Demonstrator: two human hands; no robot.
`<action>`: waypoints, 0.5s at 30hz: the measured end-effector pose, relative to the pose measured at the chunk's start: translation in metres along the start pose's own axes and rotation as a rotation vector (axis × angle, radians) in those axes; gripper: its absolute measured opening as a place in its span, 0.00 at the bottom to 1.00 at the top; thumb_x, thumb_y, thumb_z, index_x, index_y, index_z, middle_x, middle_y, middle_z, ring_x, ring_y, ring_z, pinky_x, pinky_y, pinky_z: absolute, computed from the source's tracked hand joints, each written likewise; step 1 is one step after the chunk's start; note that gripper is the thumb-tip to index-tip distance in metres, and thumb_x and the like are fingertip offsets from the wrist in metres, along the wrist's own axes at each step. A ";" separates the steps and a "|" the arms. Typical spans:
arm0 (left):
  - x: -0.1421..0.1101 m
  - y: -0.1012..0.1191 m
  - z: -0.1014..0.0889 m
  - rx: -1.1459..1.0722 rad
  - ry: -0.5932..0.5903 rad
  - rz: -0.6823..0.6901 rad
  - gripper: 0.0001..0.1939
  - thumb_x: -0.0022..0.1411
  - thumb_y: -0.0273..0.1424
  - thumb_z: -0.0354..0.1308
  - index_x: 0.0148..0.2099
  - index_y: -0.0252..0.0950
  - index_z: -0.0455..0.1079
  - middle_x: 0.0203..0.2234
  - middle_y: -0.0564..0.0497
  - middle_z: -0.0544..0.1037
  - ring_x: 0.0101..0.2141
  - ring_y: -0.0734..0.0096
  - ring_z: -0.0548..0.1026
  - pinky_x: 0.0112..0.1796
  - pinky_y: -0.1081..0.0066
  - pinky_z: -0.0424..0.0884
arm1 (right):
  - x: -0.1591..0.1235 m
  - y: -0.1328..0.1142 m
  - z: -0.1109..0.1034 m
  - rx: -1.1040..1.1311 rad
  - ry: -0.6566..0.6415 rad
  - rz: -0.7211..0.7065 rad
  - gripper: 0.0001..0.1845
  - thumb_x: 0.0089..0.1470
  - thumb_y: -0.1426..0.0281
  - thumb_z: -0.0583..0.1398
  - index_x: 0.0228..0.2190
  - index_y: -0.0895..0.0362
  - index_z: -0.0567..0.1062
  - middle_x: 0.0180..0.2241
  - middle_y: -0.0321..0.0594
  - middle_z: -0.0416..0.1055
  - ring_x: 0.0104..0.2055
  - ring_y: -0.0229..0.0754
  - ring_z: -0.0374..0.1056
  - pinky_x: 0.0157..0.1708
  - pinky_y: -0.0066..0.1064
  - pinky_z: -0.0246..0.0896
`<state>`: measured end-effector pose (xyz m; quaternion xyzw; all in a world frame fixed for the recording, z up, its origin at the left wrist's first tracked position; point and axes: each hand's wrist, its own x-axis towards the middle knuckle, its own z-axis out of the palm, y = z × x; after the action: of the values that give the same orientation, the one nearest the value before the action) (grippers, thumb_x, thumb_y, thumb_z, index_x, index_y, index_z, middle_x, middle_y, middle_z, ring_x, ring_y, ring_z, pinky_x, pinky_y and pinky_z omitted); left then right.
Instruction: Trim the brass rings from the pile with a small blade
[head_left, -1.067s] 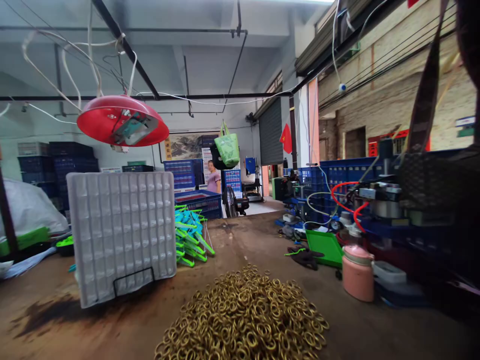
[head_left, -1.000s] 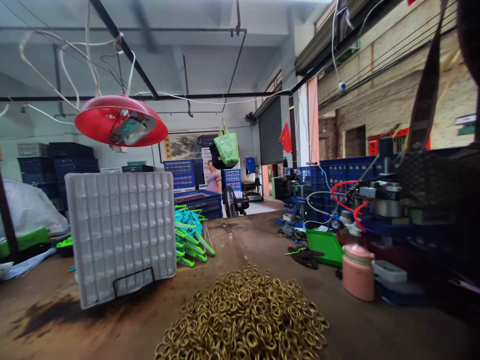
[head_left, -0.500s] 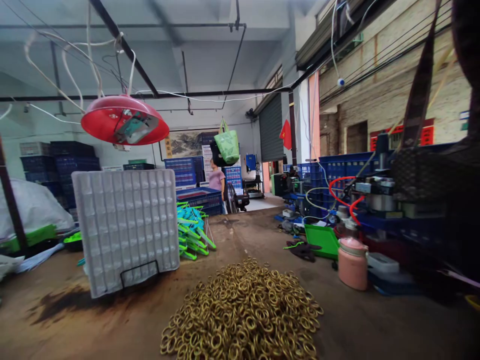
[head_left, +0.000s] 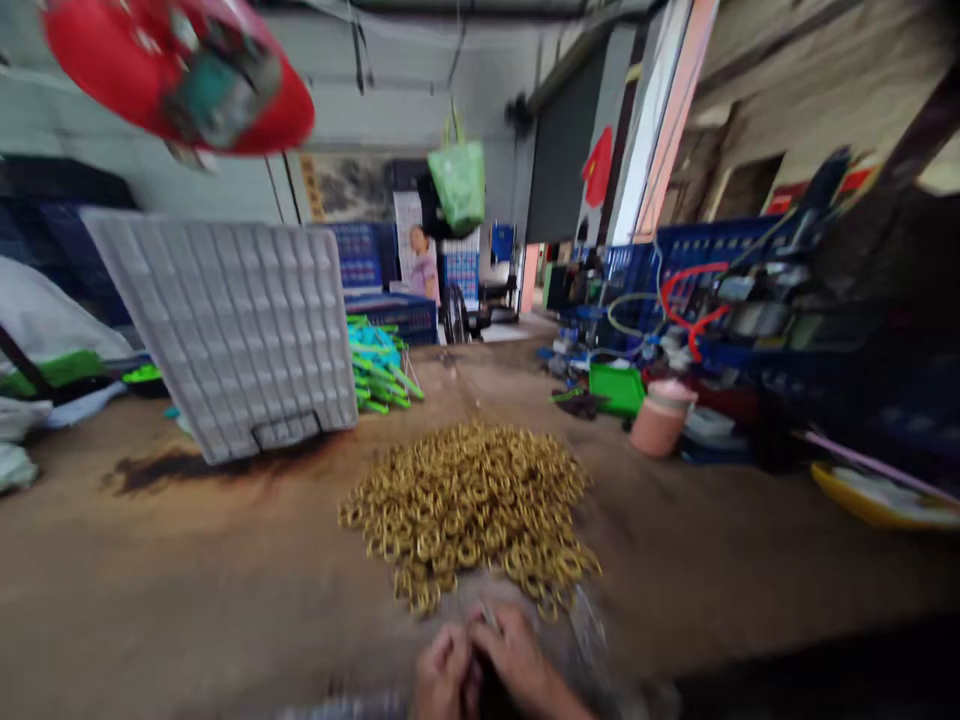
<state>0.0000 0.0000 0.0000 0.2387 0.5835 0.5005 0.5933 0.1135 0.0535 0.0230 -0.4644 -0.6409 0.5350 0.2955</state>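
Observation:
At the bottom middle, my left hand (head_left: 444,668) and my right hand (head_left: 516,648) are close together, both with curled fingers. A small greyish, thin piece (head_left: 489,616) shows between the thumb and fingers of my right hand; blur hides its kind. Whatever my left fingers hold is hidden. Just beyond the hands lies a heap of brass-coloured metal rings (head_left: 472,490) on the brown tabletop (head_left: 247,560).
A ridged plastic tray (head_left: 240,330) stands upright in a black wire stand (head_left: 285,430) at left. Green hangers (head_left: 381,370) lie behind it. To the right are a pink jar (head_left: 663,418), a green tray (head_left: 616,388) and a yellow dish (head_left: 870,498). A red lamp (head_left: 180,80) hangs overhead.
The view has tilted down, so the ring heap, tray and lamp sit higher in the picture. Both my hands now show at the bottom edge; neither was visible before.

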 end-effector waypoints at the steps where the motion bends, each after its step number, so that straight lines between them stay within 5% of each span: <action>1: -0.007 0.005 0.000 0.030 -0.054 0.054 0.22 0.50 0.51 0.56 0.27 0.35 0.65 0.14 0.56 0.64 0.16 0.79 0.62 0.16 0.77 0.57 | -0.003 -0.005 0.001 -0.023 0.001 -0.029 0.10 0.52 0.72 0.54 0.23 0.58 0.72 0.24 0.33 0.67 0.30 0.36 0.63 0.32 0.25 0.59; 4: -0.021 0.023 0.000 0.059 -0.135 0.164 0.22 0.51 0.50 0.56 0.26 0.34 0.63 0.14 0.59 0.61 0.14 0.83 0.57 0.15 0.80 0.53 | -0.008 -0.018 0.000 -0.024 -0.021 -0.126 0.09 0.50 0.73 0.52 0.22 0.59 0.70 0.21 0.31 0.64 0.27 0.34 0.60 0.28 0.24 0.54; 7: -0.028 0.035 0.000 0.007 -0.156 0.132 0.19 0.50 0.47 0.58 0.28 0.34 0.63 0.17 0.59 0.64 0.15 0.85 0.57 0.15 0.81 0.51 | -0.010 -0.027 0.000 -0.004 -0.009 -0.126 0.09 0.50 0.72 0.52 0.24 0.59 0.70 0.21 0.30 0.64 0.26 0.33 0.60 0.28 0.22 0.53; 15: -0.045 0.030 -0.005 -0.035 -0.183 0.137 0.17 0.53 0.45 0.57 0.33 0.34 0.63 0.21 0.57 0.67 0.16 0.85 0.58 0.15 0.82 0.52 | -0.021 -0.017 -0.005 -0.233 0.102 -0.235 0.09 0.55 0.72 0.51 0.30 0.59 0.71 0.24 0.34 0.67 0.26 0.35 0.61 0.29 0.24 0.53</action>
<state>-0.0058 -0.0294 0.0450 0.3124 0.5004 0.5259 0.6127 0.1215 0.0365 0.0428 -0.4439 -0.7328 0.3944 0.3323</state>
